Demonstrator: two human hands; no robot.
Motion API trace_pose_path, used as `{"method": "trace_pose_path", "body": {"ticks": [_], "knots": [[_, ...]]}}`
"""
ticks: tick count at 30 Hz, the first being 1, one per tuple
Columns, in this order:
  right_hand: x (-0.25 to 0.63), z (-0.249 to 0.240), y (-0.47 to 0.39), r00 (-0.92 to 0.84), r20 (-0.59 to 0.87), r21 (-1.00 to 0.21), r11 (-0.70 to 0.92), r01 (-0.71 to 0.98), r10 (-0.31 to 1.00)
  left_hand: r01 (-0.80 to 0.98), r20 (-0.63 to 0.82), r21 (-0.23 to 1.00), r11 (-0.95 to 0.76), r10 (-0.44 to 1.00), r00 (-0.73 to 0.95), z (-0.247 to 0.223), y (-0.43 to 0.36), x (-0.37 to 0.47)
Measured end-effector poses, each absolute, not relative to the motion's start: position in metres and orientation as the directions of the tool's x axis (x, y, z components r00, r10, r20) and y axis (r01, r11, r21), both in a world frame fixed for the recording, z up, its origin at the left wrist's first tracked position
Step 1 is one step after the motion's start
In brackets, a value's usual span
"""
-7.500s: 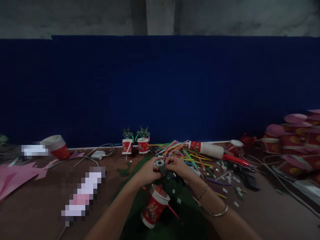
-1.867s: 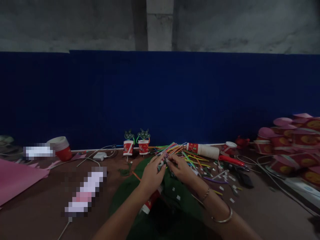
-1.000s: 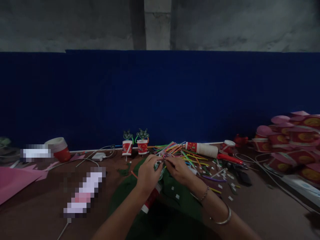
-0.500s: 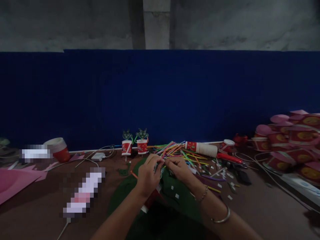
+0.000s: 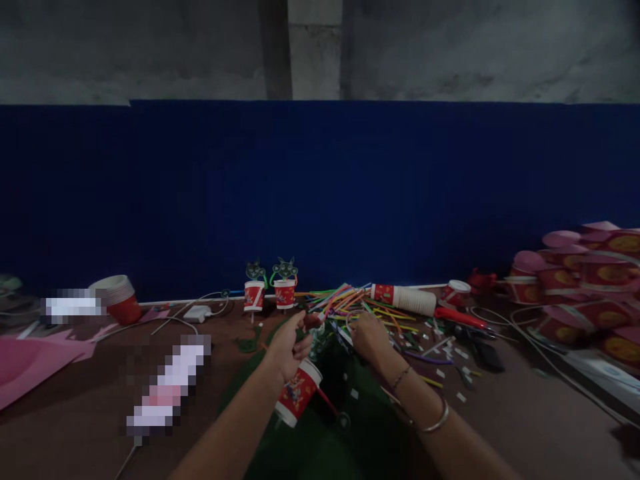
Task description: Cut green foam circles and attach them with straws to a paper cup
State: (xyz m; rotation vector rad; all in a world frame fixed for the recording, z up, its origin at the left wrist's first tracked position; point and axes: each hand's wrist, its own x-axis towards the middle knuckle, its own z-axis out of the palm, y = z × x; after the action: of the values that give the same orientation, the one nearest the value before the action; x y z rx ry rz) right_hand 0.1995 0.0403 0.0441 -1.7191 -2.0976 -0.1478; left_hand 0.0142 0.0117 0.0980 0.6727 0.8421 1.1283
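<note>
My left hand (image 5: pixel 289 350) is raised over the dark green mat (image 5: pixel 363 427), its fingers apart, beside a green-and-white cutout (image 5: pixel 319 341). Whether it touches the cutout is unclear. Under that hand a red printed paper cup (image 5: pixel 300 392) lies tilted, with a red straw (image 5: pixel 327 402) sticking out to a small round piece. My right hand (image 5: pixel 370 339) has its fingers closed around the handle of what looks like scissors, the blades pointing left; the tool is dim and partly hidden. Colourful straws (image 5: pixel 345 298) lie just beyond both hands.
Two finished-looking cup figures (image 5: pixel 254 295) stand by the blue partition (image 5: pixel 320 187). A stack of cups (image 5: pixel 410 299) lies at right of centre, with white scraps nearby. Piled red-and-pink cups (image 5: pixel 565 280) fill the far right. Cables and pink sheets (image 5: pixel 35 360) are on the left.
My hands have moved apart. The left has opened its fingers; the right has shifted right and now holds the scissors-like tool. More of the tilted red cup shows.
</note>
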Motion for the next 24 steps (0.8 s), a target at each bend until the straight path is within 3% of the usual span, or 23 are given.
{"method": "trace_pose_path", "body": {"ticks": [3,6,8,12,20,24], "knots": [[0.192,0.051,0.038,-0.093,0.458,-0.429,0.311,0.848,0.884,-0.508,-0.264,0.786,0.352,0.935,0.238,0.096,0.012,0.015],[0.181,0.062,0.033,-0.077,0.364,-0.837,0.362,0.411,0.928,-0.482,-0.287,0.796,0.366,0.929,0.231,0.096,0.012,0.016],[0.174,0.066,0.029,-0.093,0.288,-0.938,0.3,0.175,0.953,-0.439,-0.317,0.814,0.38,0.924,0.213,0.097,0.011,0.017],[0.169,0.069,0.023,-0.089,0.309,-0.948,0.314,0.051,0.947,-0.391,-0.338,0.834,0.389,0.921,0.194,0.098,0.01,0.02],[0.17,0.071,0.021,-0.046,0.306,-0.942,0.309,0.134,0.951,-0.39,-0.309,0.85,0.355,0.935,0.177,0.099,0.008,0.02],[0.168,0.075,0.016,-0.017,0.532,-0.809,0.514,0.286,0.847,-0.372,-0.301,0.863,0.341,0.94,0.163,0.098,0.006,0.023]]}}
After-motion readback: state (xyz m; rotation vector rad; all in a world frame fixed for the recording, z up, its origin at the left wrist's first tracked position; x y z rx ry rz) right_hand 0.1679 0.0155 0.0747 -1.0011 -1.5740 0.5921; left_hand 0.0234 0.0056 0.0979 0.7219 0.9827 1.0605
